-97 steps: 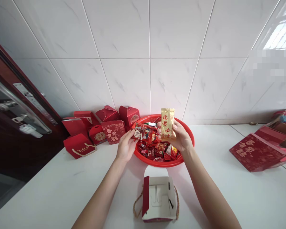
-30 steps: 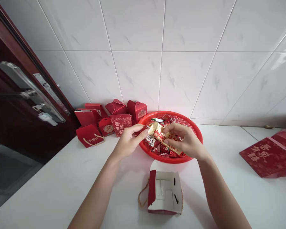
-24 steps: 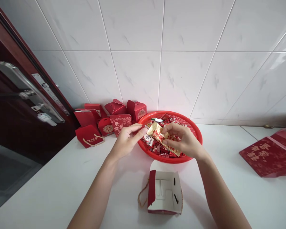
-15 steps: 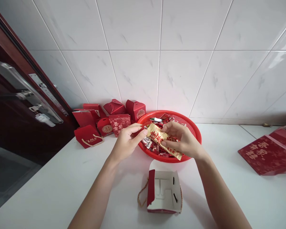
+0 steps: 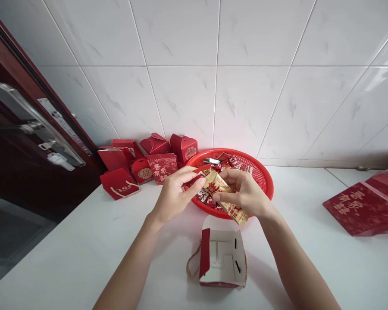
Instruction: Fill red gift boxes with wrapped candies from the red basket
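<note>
Over the red plastic basket (image 5: 267, 183), both my hands are closed on small wrapped sweets. My right hand (image 5: 245, 191) pinches gold-wrapped snack bars (image 5: 234, 212) with red lettering; they slant down to the right, past the basket's front rim. Fingers cover the middle, so I cannot tell how many bars there are. My left hand (image 5: 177, 191) grips a red candy packet (image 5: 202, 170) at the upper left end of the gold wrappers. Below stands a small red box (image 5: 205, 258) with a white inside, its top open and nothing in it, a twisted cord handle on its side.
Several red gift boxes (image 5: 184, 148) are grouped at the back left against the tiled wall. More red-and-white candies (image 5: 226, 163) lie in the basket. A larger red bag (image 5: 352, 209) rests at the right. A dark door (image 5: 16, 172) borders the left side.
The gold bars have shifted slightly down and tilted more steeply. My left hand has moved a little right, and the red packet in it now shows more. The open box stays put.
</note>
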`<state>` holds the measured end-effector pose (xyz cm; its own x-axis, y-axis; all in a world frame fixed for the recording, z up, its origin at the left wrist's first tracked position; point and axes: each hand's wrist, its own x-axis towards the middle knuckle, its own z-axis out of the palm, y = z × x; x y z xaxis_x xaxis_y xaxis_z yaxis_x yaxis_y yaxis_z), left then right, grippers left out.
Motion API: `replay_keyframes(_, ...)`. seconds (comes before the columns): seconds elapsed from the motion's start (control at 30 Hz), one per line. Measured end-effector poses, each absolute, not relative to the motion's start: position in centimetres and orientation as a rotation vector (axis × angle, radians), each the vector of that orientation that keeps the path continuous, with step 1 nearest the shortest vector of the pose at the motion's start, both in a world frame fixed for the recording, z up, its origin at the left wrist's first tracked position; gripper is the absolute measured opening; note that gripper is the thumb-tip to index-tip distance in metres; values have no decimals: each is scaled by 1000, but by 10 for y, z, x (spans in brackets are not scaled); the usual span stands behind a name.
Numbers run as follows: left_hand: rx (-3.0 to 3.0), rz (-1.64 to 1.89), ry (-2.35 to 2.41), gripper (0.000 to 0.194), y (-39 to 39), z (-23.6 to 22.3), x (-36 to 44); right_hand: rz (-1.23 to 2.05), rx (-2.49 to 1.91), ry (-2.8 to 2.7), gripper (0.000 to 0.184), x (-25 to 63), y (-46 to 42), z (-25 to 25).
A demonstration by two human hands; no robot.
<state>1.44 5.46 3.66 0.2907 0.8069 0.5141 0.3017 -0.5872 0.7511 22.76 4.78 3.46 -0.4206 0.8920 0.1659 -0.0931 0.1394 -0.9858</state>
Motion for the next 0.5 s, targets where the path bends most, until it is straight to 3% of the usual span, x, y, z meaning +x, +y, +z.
replay_keyframes(0.2,2069,1337,984,23,56,36,12,1474,-766,-1558,38,226,47,36)
replay_keyframes(0.37,2099,1474,1038,23,58,39,6,1486,-817,-1743,20,242,47,40)
replay_keyframes(0.5,2125,1519,1039,21,58,42,5,1507,-781,-1747,16,249,49,40)
